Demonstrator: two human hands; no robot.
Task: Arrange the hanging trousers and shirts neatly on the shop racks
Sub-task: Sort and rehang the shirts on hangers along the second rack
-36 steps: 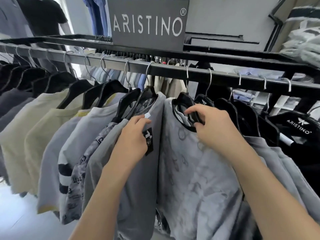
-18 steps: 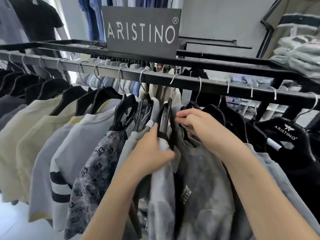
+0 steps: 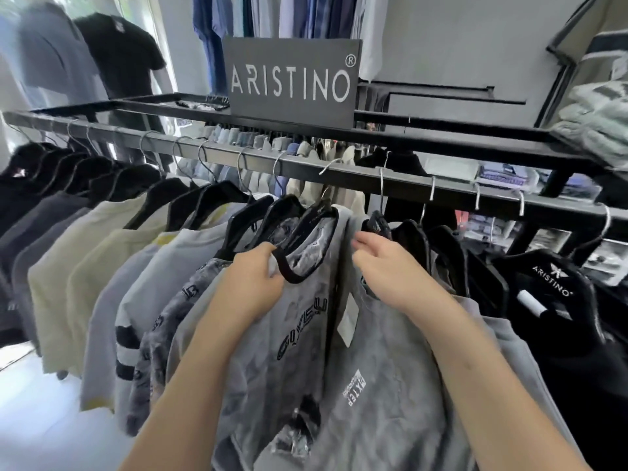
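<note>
A black rail (image 3: 356,176) carries a row of T-shirts on black hangers. My left hand (image 3: 253,283) grips the black collar of a grey marbled T-shirt (image 3: 289,351) printed with dark letters. Right of it hangs a darker grey T-shirt (image 3: 384,385) with a white tag and a small white print. My right hand (image 3: 390,266) holds this shirt near its neck, fingers curled by its black hanger (image 3: 375,226). Cream, pale grey and patterned shirts (image 3: 112,266) hang to the left, black ones (image 3: 560,300) to the right.
A dark ARISTINO sign (image 3: 292,79) stands on the rack's upper frame. Folded knitwear (image 3: 598,124) lies on the top right corner. Blue shirts (image 3: 258,15) hang on the back wall, and a black T-shirt on a mannequin (image 3: 122,56) stands at the left. Pale floor (image 3: 34,419) shows lower left.
The lettered grey shirt has swung to the left and now faces me, with my left hand on its collar. My right hand has shifted to the neck of the darker grey shirt.
</note>
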